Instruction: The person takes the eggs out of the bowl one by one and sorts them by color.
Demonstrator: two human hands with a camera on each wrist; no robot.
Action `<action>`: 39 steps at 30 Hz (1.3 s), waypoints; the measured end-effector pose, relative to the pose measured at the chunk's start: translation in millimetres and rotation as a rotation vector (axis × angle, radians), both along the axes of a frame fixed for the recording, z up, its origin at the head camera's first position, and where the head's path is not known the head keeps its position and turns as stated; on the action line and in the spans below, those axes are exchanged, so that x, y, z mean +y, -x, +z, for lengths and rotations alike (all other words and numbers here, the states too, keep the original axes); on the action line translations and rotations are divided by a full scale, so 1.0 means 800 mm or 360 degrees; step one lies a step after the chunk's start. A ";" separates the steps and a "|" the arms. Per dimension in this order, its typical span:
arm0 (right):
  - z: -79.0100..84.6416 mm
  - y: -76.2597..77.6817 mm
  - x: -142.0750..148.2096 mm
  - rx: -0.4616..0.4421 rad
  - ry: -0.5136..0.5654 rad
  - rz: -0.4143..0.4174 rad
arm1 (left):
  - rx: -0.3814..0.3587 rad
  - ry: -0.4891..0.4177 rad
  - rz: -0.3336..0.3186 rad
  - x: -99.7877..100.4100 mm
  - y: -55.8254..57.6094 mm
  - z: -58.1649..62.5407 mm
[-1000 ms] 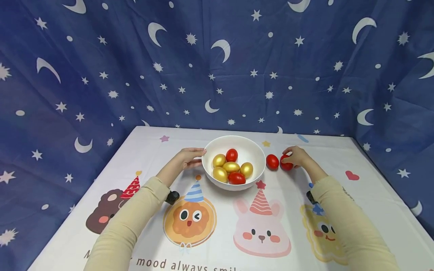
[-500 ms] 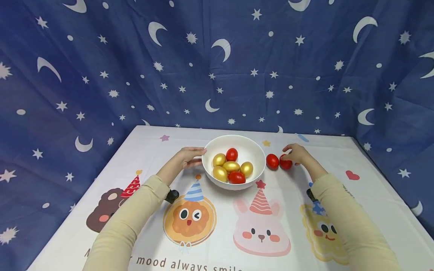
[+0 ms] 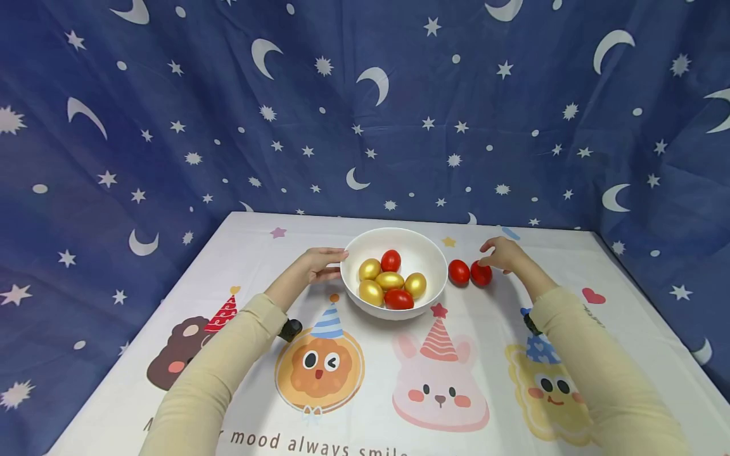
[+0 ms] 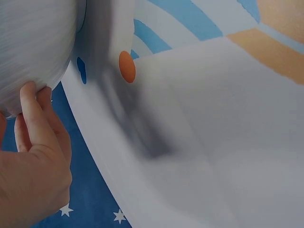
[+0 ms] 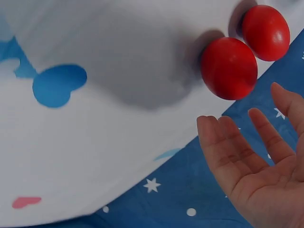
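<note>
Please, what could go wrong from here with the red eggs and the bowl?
First, the two loose red eggs are rounded, so a bump from the right grip, close to one, might roll them away. Second, the left grip touches the side of the white bowl; a hard push could perhaps tilt it and shift the gold eggs inside.

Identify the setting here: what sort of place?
Probably an indoor tabletop set up for recording: blue moon-and-star fabric behind, a cartoon-printed tablecloth, and a white bowl of red eggs and gold eggs.
</note>
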State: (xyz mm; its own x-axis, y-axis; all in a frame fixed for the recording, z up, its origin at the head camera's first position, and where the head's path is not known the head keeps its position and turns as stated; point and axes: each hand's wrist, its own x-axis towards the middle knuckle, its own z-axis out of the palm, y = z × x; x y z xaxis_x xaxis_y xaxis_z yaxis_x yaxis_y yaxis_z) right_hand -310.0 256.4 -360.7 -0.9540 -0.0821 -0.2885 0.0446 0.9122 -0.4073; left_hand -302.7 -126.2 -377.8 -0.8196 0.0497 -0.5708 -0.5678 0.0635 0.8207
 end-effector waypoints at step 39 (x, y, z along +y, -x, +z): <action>0.064 -0.012 -0.076 0.0276 -0.0207 0.0405 | 0.0004 0.0004 0.0014 0.003 -0.001 -0.001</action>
State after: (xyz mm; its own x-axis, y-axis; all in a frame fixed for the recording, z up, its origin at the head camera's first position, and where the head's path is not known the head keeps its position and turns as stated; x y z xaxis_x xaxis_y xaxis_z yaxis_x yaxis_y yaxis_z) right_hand -300.6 195.3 -309.3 -0.9434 -0.2973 -0.1472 -0.2512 0.9301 -0.2681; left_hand -301.6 -124.2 -378.9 -0.8213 0.0414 -0.5690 -0.5664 0.0606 0.8219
